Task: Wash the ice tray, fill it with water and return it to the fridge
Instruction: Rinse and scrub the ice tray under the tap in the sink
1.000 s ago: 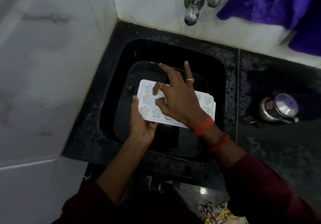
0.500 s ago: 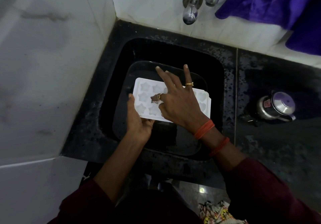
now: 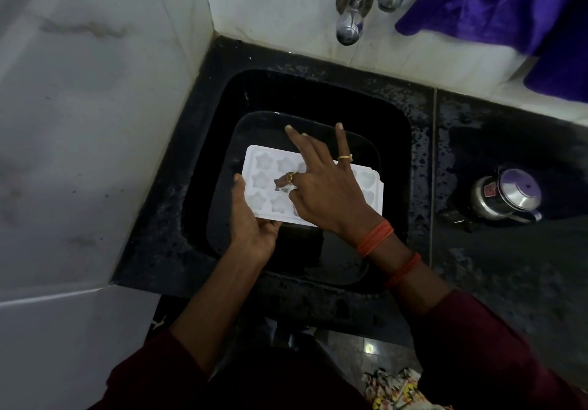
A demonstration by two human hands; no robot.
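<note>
White marble walls (image 3: pixel 95 91) meet in a corner behind a black stone counter (image 3: pixel 509 266) with one black sink (image 3: pixel 394 142) sunk into it. A dark, rounded basin (image 3: pixel 254 123) sits inside the sink.

One white ice tray (image 3: pixel 264 186) is held over that basin, roughly level. The left hand (image 3: pixel 251 218) grips its near left corner, with the thumb lying along the left edge on top and the fingers tucked underneath. Just right of that grip, five star-shaped cells show clear. Two heart-shaped cells show at the tray's far right end.

The right hand (image 3: pixel 324 186) lies over the middle of the tray, holding nothing. Its forefinger bends down into a middle-row cell while the other fingers stretch straight out past the far edge. It wears two gold rings (image 3: pixel 345 157), and two bunches of red thread (image 3: pixel 375 237) circle the wrist.

Beyond the grip, one steel tap (image 3: pixel 350 24) juts from the wall. One purple cloth (image 3: pixel 493 2) hangs to its right. Well right of the grip, one steel kettle (image 3: pixel 506 196) stands on the counter; its red label is too small to read.
</note>
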